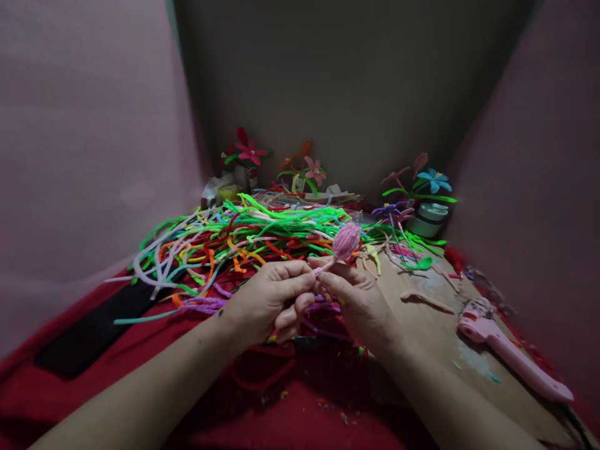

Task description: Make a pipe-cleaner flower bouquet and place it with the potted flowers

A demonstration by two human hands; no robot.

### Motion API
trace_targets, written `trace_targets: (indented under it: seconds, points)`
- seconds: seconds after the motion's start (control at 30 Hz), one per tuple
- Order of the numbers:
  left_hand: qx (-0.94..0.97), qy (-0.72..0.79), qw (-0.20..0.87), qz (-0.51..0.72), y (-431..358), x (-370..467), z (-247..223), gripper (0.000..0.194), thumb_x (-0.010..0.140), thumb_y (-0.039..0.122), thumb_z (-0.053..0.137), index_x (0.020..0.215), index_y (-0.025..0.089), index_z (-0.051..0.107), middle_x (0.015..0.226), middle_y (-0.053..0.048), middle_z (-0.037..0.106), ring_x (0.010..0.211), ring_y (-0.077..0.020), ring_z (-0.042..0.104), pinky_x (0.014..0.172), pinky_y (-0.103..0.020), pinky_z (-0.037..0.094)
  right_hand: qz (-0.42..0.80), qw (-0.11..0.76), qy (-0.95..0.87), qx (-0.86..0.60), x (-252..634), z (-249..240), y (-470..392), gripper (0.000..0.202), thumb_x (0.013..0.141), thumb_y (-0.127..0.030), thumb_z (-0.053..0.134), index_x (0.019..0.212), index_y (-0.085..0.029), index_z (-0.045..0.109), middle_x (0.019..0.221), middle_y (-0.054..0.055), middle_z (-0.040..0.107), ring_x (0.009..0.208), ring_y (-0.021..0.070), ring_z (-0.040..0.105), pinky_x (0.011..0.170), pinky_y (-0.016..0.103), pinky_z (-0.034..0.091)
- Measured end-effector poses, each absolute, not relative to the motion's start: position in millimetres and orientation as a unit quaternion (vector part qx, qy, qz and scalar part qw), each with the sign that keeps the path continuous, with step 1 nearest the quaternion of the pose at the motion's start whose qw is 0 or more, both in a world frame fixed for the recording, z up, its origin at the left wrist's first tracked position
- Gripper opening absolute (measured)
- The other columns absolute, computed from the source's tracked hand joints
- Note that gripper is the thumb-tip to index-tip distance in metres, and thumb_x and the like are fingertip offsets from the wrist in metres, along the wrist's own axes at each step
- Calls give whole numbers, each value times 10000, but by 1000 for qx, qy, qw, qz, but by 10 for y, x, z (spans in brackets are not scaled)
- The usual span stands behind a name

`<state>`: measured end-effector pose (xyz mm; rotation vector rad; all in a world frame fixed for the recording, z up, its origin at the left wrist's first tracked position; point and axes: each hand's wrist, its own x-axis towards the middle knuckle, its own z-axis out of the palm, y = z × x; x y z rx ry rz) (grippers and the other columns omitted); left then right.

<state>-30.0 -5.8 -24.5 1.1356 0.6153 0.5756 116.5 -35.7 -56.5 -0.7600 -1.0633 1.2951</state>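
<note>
One head camera looks forward to twelve o'clock and down, with the left hand point(269, 297) and right hand point(363, 300) quite near.

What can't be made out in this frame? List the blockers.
All head view:
- Lower end of the pink bud's stem: hidden by the fingers of the left hand and right hand.
- Some right-hand fingers: behind that hand's own thumb and palm.
- Far end of the black slab: under the fuzzy stems.
- Both forearms: cut off by the bottom edge.
- Scraps on the red cloth: too small and blurred to identify.
</note>
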Motion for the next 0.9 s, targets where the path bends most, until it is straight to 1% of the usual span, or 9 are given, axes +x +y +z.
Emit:
trace_targets:
  seconds: [0.07,0.17,0.27,0.33,0.4,0.5,0.63,0.8,0.9]
  points:
    - [466,250,816,233,-26,-321,-253,172,812,278,573,963,198,585,470,102,410,265,-4,187,244,-123,288,576,605,-457,-305,1174,-564,-350,161,770,-264,649,910,-229,719,696,-17,634,669,112,542,686,257,421]
    - [426,208,856,208,18,-330,-305,312,815,202,557,1125,233,541,500,104,421,269,2,146,226,-110,288,597,598,-449,-288,1183,-592,-327,178,771,-250,646,935,-225,713,664,-23,615,624,95,511,639,234,402]
    - [418,205,862,202,38,-309,-356,258,809,176,553,1066,199,559,515,95,437,267,7,154,225,-104,283,591,600,-446,-304,1183,-632,-300,152,767,-250,646,897,-220,719,668,-16,617,647,102,522,663,240,410]
    - [433,222,848,209,33,-292,-371,159,817,226,557,965,172,576,513,88,445,263,5,184,231,-110,276,573,606,-446,-324,1180,-646,-290,126,761,-258,649,856,-217,722,677,-11,621,657,111,531,669,249,421]
    - [471,243,819,218,20,-281,-368,160,825,305,551,858,150,576,493,80,451,256,-2,222,243,-126,273,547,617,-448,-345,1180,-640,-291,111,758,-272,649,816,-216,725,735,1,638,703,125,550,691,258,432]
    - [566,285,735,241,0,-270,-340,240,814,365,554,751,133,561,515,48,500,289,-11,333,291,-127,275,493,624,-468,-384,1184,-608,-311,115,755,-296,647,782,-214,723,886,20,645,845,156,564,771,275,438]
    - [670,330,605,275,-12,-247,-302,204,799,284,552,664,133,540,525,47,507,357,-14,375,349,-120,277,451,627,-466,-433,1173,-583,-336,135,732,-333,664,771,-211,706,951,21,624,875,167,562,764,278,445]
    - [658,322,633,251,4,-249,-313,123,792,240,531,731,134,548,590,28,564,372,-26,422,380,-145,306,495,660,-394,-405,1190,-618,-272,176,719,-348,671,804,-196,697,730,-3,618,667,120,545,618,248,440]
    - [635,318,670,217,31,-267,-352,146,795,244,528,855,123,583,589,17,576,350,-22,401,353,-140,247,495,683,-354,-405,1250,-634,-206,180,687,-332,699,783,-180,703,696,-11,601,599,92,496,513,209,381]
